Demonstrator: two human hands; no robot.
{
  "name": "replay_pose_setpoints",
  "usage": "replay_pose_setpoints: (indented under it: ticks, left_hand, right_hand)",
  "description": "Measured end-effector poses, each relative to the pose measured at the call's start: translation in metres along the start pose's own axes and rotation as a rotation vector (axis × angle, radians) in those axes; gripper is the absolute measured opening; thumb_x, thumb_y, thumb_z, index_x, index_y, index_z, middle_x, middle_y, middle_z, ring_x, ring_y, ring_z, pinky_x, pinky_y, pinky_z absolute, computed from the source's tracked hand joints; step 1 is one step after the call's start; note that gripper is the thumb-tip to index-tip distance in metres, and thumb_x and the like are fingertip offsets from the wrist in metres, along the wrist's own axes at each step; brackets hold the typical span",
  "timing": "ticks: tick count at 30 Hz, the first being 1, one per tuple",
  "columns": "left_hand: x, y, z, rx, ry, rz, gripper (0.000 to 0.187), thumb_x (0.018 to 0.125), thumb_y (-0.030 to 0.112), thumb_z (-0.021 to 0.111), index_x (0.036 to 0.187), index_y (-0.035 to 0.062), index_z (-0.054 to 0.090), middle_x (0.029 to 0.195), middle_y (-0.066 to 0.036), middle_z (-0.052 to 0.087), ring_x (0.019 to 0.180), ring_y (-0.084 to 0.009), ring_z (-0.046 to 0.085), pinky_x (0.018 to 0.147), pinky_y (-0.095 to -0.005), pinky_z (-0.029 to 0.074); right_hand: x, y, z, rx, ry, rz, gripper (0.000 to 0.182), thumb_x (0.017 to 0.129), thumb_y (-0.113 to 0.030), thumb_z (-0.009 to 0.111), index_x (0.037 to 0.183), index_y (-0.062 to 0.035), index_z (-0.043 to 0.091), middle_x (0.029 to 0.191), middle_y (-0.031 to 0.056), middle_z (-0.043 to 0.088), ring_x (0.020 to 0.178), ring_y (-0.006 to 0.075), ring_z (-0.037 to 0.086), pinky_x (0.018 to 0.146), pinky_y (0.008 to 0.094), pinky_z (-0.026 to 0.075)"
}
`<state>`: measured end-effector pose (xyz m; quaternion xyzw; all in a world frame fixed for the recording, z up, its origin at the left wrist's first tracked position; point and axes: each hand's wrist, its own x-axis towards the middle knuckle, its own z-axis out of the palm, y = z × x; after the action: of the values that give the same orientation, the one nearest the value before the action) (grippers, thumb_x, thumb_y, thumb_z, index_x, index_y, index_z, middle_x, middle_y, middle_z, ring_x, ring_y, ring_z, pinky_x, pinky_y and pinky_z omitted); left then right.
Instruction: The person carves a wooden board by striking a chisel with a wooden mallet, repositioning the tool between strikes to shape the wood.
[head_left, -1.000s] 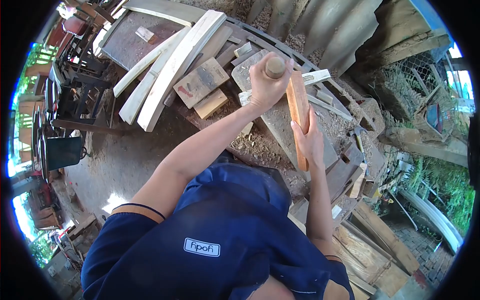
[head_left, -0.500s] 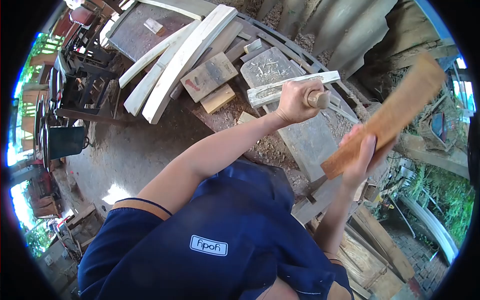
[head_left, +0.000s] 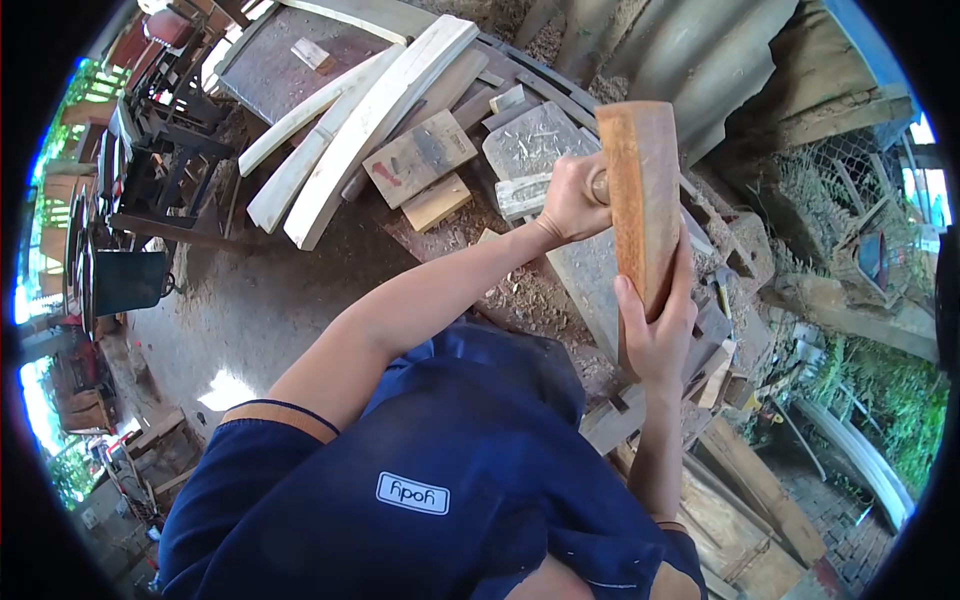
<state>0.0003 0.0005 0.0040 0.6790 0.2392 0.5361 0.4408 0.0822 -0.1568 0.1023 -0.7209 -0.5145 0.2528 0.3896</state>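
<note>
My left hand (head_left: 570,207) is wrapped round the round wooden handle of a chisel (head_left: 600,187), whose blade is hidden beneath the fist. Under that fist lies a pale, narrow wood piece (head_left: 515,197) with a slot cut along it. In my right hand (head_left: 660,335) is a thick brown wooden block (head_left: 648,190), gripped near its lower end with the thumb along one side. The block stands right at the handle's end and overlaps the wood piece in this view. A grey board (head_left: 590,290) lies below, with shavings around it.
Long pale curved beams (head_left: 385,125) are stacked to the left on the bench, near a marked wood block (head_left: 420,155). Corrugated sheets (head_left: 690,60) stand at the far side. A hammer (head_left: 722,285) is right of my right hand. Planks (head_left: 760,490) lean at lower right.
My right hand has swung the wooden block from the right in to the chisel handle, turning it more upright. My left hand stays on the chisel, shifted slightly left.
</note>
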Motion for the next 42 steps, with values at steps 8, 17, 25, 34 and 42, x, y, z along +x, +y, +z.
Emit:
replay_pose_setpoints:
  ticks: [8, 17, 25, 34, 42]
  left_hand:
    - [0.037, -0.017, -0.061, -0.497, 0.506, -0.457, 0.023, 0.087, 0.01, 0.07, 0.072, 0.0074, 0.053, 0.057, -0.003, 0.052, 0.049, -0.0121, 0.051, 0.052, -0.0308, 0.05]
    - [0.035, -0.005, -0.058, -0.515, 0.521, -0.426, 0.023, 0.089, 0.011, 0.07, 0.077, 0.0063, 0.05, 0.058, -0.003, 0.05, 0.049, -0.0121, 0.049, 0.051, -0.031, 0.047]
    - [0.025, -0.004, -0.029, -0.253, 0.381, -0.373, 0.023, 0.092, 0.015, 0.07, 0.078, 0.0034, 0.056, 0.059, -0.002, 0.056, 0.049, -0.009, 0.052, 0.047, -0.0249, 0.045]
    - [0.023, -0.006, -0.016, -0.182, 0.391, -0.307, 0.022, 0.091, 0.015, 0.071, 0.078, 0.0047, 0.056, 0.061, 0.0, 0.056, 0.048, -0.0063, 0.051, 0.044, -0.0222, 0.041]
    - [0.031, -0.017, -0.018, -0.108, 0.381, -0.276, 0.022, 0.09, 0.016, 0.073, 0.078, 0.0045, 0.057, 0.062, 0.0, 0.057, 0.049, -0.0061, 0.052, 0.045, -0.0222, 0.042]
  right_hand:
    - [0.021, 0.074, 0.031, -0.219, 0.06, 0.151, 0.076, 0.09, -0.044, 0.061, 0.153, -0.0148, 0.029, 0.119, 0.0279, 0.064, 0.106, 0.0462, 0.063, 0.092, 0.0492, 0.049]
    - [0.021, 0.121, 0.06, -0.384, -0.042, 0.246, 0.081, 0.089, -0.051, 0.06, 0.155, -0.0205, 0.024, 0.109, 0.0281, 0.067, 0.097, 0.0485, 0.065, 0.085, 0.0532, 0.051]
    - [0.021, 0.119, 0.062, -0.39, -0.02, 0.258, 0.08, 0.089, -0.05, 0.061, 0.154, -0.0181, 0.026, 0.102, 0.029, 0.068, 0.093, 0.0488, 0.066, 0.083, 0.0532, 0.052]
    - [0.02, 0.12, 0.061, -0.381, -0.031, 0.255, 0.082, 0.088, -0.05, 0.061, 0.154, -0.0152, 0.027, 0.101, 0.0293, 0.068, 0.093, 0.0479, 0.066, 0.082, 0.0523, 0.052]
    - [0.018, 0.114, 0.061, -0.373, -0.047, 0.284, 0.082, 0.088, -0.05, 0.061, 0.153, -0.0134, 0.028, 0.1, 0.0296, 0.068, 0.092, 0.0477, 0.067, 0.082, 0.0524, 0.052]
